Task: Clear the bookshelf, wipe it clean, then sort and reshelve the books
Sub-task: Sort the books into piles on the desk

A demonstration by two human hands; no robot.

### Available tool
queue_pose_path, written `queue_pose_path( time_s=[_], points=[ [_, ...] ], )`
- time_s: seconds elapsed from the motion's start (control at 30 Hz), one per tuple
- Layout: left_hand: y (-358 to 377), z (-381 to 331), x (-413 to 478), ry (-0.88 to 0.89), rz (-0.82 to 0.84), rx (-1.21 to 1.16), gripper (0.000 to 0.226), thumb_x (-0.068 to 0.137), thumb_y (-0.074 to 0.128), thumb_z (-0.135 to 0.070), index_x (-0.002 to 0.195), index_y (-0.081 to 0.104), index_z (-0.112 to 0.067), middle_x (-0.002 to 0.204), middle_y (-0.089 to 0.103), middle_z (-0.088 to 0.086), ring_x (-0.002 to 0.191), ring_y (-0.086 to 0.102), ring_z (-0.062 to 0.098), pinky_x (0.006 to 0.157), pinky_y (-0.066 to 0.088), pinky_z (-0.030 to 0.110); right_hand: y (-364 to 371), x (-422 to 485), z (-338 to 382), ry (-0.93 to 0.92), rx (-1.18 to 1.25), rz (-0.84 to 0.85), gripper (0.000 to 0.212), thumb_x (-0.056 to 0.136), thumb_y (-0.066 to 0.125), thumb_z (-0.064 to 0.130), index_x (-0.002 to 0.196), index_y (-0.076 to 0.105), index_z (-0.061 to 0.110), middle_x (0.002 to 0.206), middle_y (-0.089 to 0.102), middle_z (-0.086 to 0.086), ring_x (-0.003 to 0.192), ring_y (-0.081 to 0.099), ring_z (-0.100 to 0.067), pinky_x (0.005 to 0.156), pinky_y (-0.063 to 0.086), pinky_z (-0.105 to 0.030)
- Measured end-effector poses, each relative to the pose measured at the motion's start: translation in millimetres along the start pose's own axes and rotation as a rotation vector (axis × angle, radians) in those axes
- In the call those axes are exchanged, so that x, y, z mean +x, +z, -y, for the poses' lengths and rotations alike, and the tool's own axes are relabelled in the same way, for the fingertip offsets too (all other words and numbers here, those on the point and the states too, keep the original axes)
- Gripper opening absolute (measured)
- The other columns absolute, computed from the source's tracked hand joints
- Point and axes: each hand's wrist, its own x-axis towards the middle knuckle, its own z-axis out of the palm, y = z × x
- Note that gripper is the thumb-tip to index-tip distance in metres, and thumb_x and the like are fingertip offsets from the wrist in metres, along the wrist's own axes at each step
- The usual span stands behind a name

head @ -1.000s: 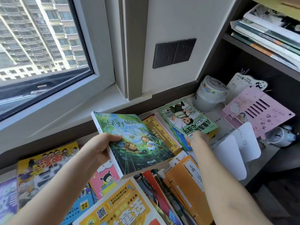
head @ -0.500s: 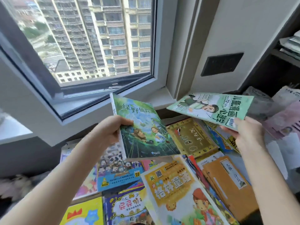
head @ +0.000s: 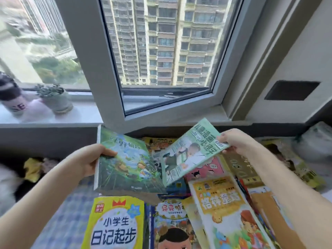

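My left hand (head: 93,159) grips the spine edge of a thick green storybook (head: 125,166) with a forest cover, held tilted above the pile. My right hand (head: 235,142) pinches the far corner of a thin pale-green comic book (head: 190,153), which slants down so its lower corner overlaps the storybook's right edge. Below both lie several children's books spread flat: a yellow diary-writing book (head: 115,223), a blue-bordered picture book (head: 172,227) and an orange-titled fairy-tale book (head: 228,209). The bookshelf is out of view.
A window frame (head: 107,69) juts inward just behind the books, with the sill (head: 53,117) holding a small potted plant (head: 53,97) and a pink bottle (head: 14,99). A dark wall socket (head: 291,90) sits at right. Yellow and dark clutter (head: 34,168) lies left.
My right hand lifted the pale-green comic off the pile and swung it left until it overlaps the storybook. My head turned left, so the shelf has left the view and the sill plant appeared.
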Motion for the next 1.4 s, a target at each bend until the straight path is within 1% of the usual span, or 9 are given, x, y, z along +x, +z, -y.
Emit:
queue_pose_path(
  time_s=[0.17,0.4,0.67,0.8,0.9,0.97,1.07,1.23,1.4],
  points=[
    [-33.8,24.4,-7.9,-0.033,-0.07,-0.073,0.012,0.089,0.048,0.005,0.096,0.058,0.006,0.067,0.069,0.021,0.049,0.067,0.03,0.045,0.054,0.045,48.1,33.9,23.0,-0.055,-0.404,0.217,0.021,0.096,0.051,0.005,0.107,0.065,-0.007,0.101,0.069,-0.02,0.077,0.063,-0.024,0.069,0.053,-0.035],
    [-34.7,48.4,-8.5,-0.094,-0.079,-0.171,0.02,0.09,0.05,0.004,0.109,0.057,0.006,0.08,0.071,0.021,0.056,0.069,0.031,0.047,0.057,0.042,127.5,83.3,40.3,-0.26,-0.908,0.156,0.035,0.093,0.045,0.001,0.124,0.059,0.002,0.126,0.061,-0.012,0.108,0.061,-0.03,0.09,0.052,-0.038],
    [-31.8,63.0,-3.8,-0.17,-0.024,-0.274,0.021,0.091,0.048,0.002,0.11,0.056,0.006,0.085,0.07,0.023,0.06,0.07,0.033,0.051,0.058,0.044,195.8,100.2,36.5,-0.532,-1.296,-0.154,0.035,0.091,0.052,0.01,0.125,0.055,0.016,0.12,0.062,-0.009,0.113,0.053,-0.029,0.083,0.041,-0.031],
    [-32.7,60.5,-5.2,-0.167,0.003,-0.3,0.019,0.091,0.046,0.002,0.107,0.056,0.006,0.086,0.07,0.023,0.06,0.07,0.034,0.049,0.057,0.045,201.4,82.7,29.5,-0.563,-1.135,-0.133,0.033,0.099,0.045,0.035,0.113,0.059,0.009,0.113,0.063,-0.013,0.102,0.057,-0.031,0.076,0.044,-0.034],
    [-29.9,58.0,-10.7,-0.158,0.04,-0.321,0.017,0.093,0.044,0.001,0.103,0.057,0.005,0.081,0.071,0.023,0.061,0.07,0.034,0.046,0.056,0.044,191.2,42.5,33.3,-0.314,-0.641,0.219,0.053,0.098,0.039,0.052,0.107,0.057,0.004,0.098,0.066,-0.014,0.075,0.066,-0.026,0.067,0.057,-0.037],
    [-28.2,59.3,-14.0,-0.165,0.077,-0.337,0.019,0.093,0.043,-0.001,0.102,0.058,0.006,0.084,0.071,0.023,0.063,0.071,0.034,0.047,0.057,0.044,181.0,10.4,30.7,-0.052,-0.297,0.465,0.068,0.091,0.047,0.06,0.135,0.044,0.008,0.117,0.062,-0.021,0.075,0.071,-0.028,0.06,0.058,-0.036],
    [-25.1,59.9,-16.7,-0.173,0.137,-0.354,0.022,0.091,0.046,-0.005,0.105,0.059,0.006,0.089,0.071,0.023,0.067,0.071,0.035,0.05,0.057,0.045,166.7,-26.6,23.2,0.173,0.013,0.715,0.07,0.078,0.062,0.055,0.125,0.049,0.006,0.114,0.066,-0.023,0.084,0.071,-0.031,0.064,0.057,-0.035],
    [-11.6,62.7,-15.5,-0.172,0.209,-0.28,0.027,0.085,0.052,-0.006,0.109,0.059,0.004,0.093,0.071,0.02,0.07,0.072,0.032,0.055,0.059,0.042,155.2,-59.1,8.3,0.278,0.253,0.722,0.022,0.093,0.059,0.015,0.111,0.055,0.004,0.102,0.07,-0.017,0.084,0.066,-0.025,0.082,0.054,-0.034],
    [12.1,71.5,-10.5,-0.185,0.232,-0.152,0.018,0.093,0.054,-0.017,0.1,0.062,-0.002,0.075,0.072,0.011,0.053,0.068,0.021,0.048,0.056,0.028,128.7,-80.2,6.2,0.289,0.385,0.59,0.023,0.095,0.052,0.006,0.116,0.05,-0.002,0.092,0.07,-0.019,0.078,0.068,-0.025,0.075,0.056,-0.036]
  ],
)
